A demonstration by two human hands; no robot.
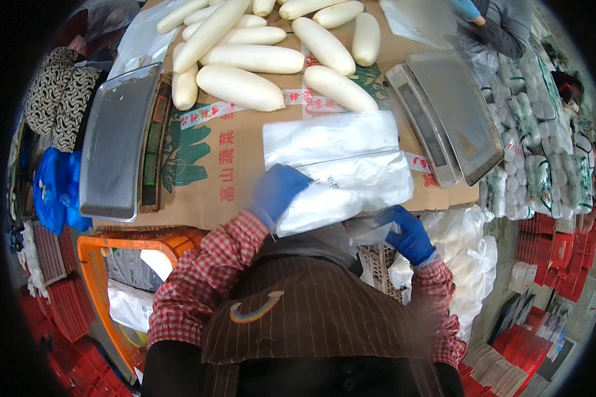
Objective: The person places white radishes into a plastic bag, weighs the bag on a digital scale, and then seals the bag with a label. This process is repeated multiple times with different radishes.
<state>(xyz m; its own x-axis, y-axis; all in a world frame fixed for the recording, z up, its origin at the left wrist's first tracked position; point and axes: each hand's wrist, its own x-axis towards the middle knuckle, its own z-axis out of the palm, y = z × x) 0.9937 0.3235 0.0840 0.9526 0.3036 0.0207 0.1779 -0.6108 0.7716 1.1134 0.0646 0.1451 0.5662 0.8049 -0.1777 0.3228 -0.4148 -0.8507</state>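
Note:
My left hand, in a blue glove and blurred, is at the left edge of a stack of white plastic bags. Its fingertips are hidden, so a grip cannot be made out. The stack lies on flattened printed cardboard at the table's near edge. Just below the stack's right corner, my blue-gloved right hand pinches a piece of thin clear plastic. Beyond the bags lie several peeled-looking white radishes, some stacked across others. The closest radish is right behind the stack.
Metal-pan scales flank the work area, one left and one tilted-looking at right. An orange plastic crate stands below left. Filled white bags lie below right. Packed radishes are piled farther right, near another person's arm.

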